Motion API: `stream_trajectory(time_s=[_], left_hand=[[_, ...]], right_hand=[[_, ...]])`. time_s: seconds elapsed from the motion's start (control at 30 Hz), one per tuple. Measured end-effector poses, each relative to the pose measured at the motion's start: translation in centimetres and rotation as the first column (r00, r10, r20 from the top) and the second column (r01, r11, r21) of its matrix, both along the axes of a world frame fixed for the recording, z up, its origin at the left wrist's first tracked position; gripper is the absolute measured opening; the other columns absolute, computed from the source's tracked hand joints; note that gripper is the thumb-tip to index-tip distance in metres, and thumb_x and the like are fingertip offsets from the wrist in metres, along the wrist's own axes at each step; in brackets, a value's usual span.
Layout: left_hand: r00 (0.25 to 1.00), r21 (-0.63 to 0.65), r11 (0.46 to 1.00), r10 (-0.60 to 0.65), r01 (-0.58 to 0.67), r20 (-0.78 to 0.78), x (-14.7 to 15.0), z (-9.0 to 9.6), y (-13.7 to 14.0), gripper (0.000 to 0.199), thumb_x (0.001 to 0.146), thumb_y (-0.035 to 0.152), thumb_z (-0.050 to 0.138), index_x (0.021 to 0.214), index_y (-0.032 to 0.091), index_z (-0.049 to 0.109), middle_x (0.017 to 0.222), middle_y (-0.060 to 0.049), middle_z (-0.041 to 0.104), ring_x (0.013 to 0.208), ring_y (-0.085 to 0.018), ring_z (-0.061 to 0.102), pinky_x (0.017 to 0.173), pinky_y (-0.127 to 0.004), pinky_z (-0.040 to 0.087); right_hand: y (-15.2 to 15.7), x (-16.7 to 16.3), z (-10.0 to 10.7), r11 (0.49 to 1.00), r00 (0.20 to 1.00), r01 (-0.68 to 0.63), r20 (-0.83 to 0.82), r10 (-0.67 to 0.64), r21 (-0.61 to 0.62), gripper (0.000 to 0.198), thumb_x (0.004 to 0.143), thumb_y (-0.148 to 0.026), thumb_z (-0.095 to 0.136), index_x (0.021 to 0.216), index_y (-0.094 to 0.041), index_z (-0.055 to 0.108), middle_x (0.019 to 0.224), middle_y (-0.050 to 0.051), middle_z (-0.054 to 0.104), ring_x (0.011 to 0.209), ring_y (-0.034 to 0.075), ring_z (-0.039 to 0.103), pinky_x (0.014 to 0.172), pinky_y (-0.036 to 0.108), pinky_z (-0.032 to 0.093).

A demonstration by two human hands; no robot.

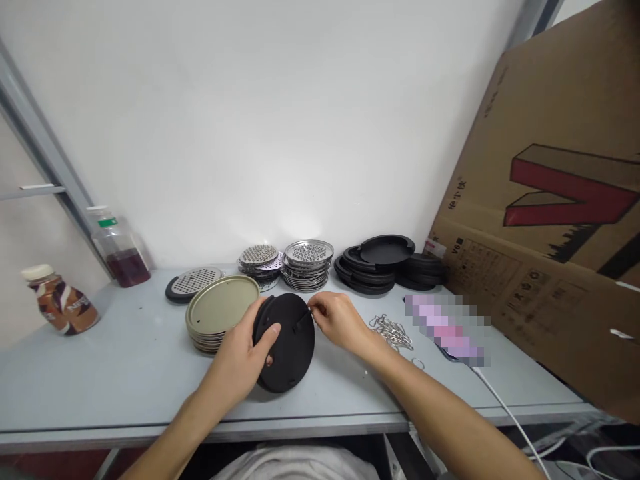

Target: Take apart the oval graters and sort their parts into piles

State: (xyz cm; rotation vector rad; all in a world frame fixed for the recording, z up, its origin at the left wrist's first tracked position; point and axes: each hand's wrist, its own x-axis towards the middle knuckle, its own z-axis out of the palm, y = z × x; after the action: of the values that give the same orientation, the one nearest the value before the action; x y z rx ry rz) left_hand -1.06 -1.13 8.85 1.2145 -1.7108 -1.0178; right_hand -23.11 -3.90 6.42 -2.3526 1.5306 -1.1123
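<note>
My left hand (243, 353) is closed around a round black plastic disc (290, 350), which is tilted up on edge above the front of the table. The thumb presses on its face. At the disc's upper right edge, my right hand (337, 320) pinches with thumb and forefinger. A thin dark strip runs from the disc's face toward those fingertips; what they hold is too small to make out. Just behind my left hand stands a stack of olive-green round plates (225, 303). To the right of my right hand lies a pile of small metal wire clips (393, 332).
Along the wall stand a round grater in a black holder (195, 283), stacked metal grater discs (309, 257) and stacked black round holders (383, 253). Bottles (65, 303) are at left. A pixelated flat object (450, 330) with a white cable and a large cardboard box (550, 220) are at right.
</note>
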Motion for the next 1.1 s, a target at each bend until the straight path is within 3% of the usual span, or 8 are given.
stream_trajectory(time_s=[0.33,0.43,0.6,0.7,0.87,0.97,1.03,1.1], left_hand=[[1.0,-0.043,0.999,0.009,-0.009,0.015,-0.7,-0.1,0.2,0.054,0.089,0.045,0.052,0.136,0.019,0.044,0.106,-0.011,0.067,0.056,-0.017,0.066,0.058,-0.033,0.057],[0.999,-0.044,0.999,0.017,-0.016,0.03,-0.9,0.4,0.6,0.051,0.091,0.042,0.05,0.136,0.019,0.042,0.107,-0.01,0.067,0.062,-0.018,0.068,0.059,-0.031,0.057],[0.995,-0.191,0.981,0.055,-0.039,0.079,-0.8,1.5,2.1,0.047,0.094,0.036,0.048,0.137,0.019,0.043,0.116,-0.012,0.067,0.096,-0.026,0.068,0.072,-0.033,0.057],[0.994,-0.273,0.962,0.044,-0.016,0.097,-0.8,2.1,3.2,0.046,0.095,0.033,0.047,0.139,0.021,0.04,0.108,-0.01,0.07,0.094,-0.024,0.069,0.078,-0.033,0.056],[0.994,-0.345,0.938,0.056,-0.02,0.093,-1.1,1.9,4.6,0.051,0.095,0.032,0.048,0.143,0.022,0.035,0.109,-0.008,0.071,0.094,-0.023,0.07,0.078,-0.032,0.056],[0.992,-0.309,0.951,0.006,0.034,0.129,-1.9,1.1,4.9,0.047,0.094,0.032,0.05,0.139,0.022,0.043,0.106,-0.008,0.072,0.092,-0.024,0.071,0.078,-0.034,0.057],[0.995,-0.322,0.945,-0.019,0.051,0.101,-2.1,0.8,4.9,0.046,0.094,0.031,0.051,0.139,0.023,0.045,0.104,-0.007,0.073,0.09,-0.023,0.071,0.079,-0.033,0.058],[0.998,-0.408,0.913,0.041,-0.022,0.037,-1.9,1.0,4.7,0.049,0.094,0.031,0.052,0.141,0.023,0.041,0.107,-0.006,0.072,0.094,-0.022,0.071,0.082,-0.032,0.057]], right_hand=[[-0.2,0.6,-1.5,0.97,0.996,0.079,-0.029,-0.089,-0.231,0.02,0.086,-0.007,0.048,0.089,-0.016,0.065,0.082,0.009,0.071,0.071,0.02,0.064,0.066,0.029,0.048],[-0.3,0.4,-1.8,0.922,0.997,0.028,-0.056,-0.054,-0.387,0.02,0.09,-0.009,0.045,0.095,-0.015,0.064,0.084,0.01,0.07,0.073,0.02,0.065,0.067,0.031,0.051],[0.3,0.4,-1.0,0.834,0.999,0.011,-0.021,-0.027,-0.552,0.021,0.09,-0.007,0.05,0.104,-0.017,0.062,0.093,0.011,0.071,0.084,0.021,0.067,0.076,0.034,0.055],[0.9,0.5,-0.5,0.807,0.999,0.039,0.025,-0.03,-0.59,0.023,0.088,-0.005,0.055,0.105,-0.018,0.062,0.093,0.01,0.072,0.085,0.02,0.068,0.077,0.034,0.056],[2.0,0.3,0.7,0.708,0.997,0.078,0.054,-0.057,-0.701,0.032,0.084,-0.002,0.06,0.11,-0.02,0.063,0.093,0.008,0.072,0.087,0.02,0.069,0.08,0.034,0.057],[3.2,0.4,2.8,0.637,0.963,0.262,0.238,-0.125,-0.725,0.026,0.084,-0.007,0.062,0.105,-0.021,0.066,0.092,0.007,0.072,0.081,0.02,0.07,0.074,0.033,0.057],[3.7,0.5,4.5,0.579,0.837,0.498,0.533,-0.125,-0.646,0.019,0.087,-0.015,0.062,0.105,-0.019,0.067,0.091,0.007,0.07,0.07,0.017,0.067,0.065,0.033,0.057],[3.7,0.4,5.5,0.589,0.7,0.599,0.712,-0.058,-0.541,0.019,0.089,-0.023,0.061,0.107,-0.017,0.066,0.087,0.006,0.068,0.06,0.014,0.063,0.058,0.031,0.055]])
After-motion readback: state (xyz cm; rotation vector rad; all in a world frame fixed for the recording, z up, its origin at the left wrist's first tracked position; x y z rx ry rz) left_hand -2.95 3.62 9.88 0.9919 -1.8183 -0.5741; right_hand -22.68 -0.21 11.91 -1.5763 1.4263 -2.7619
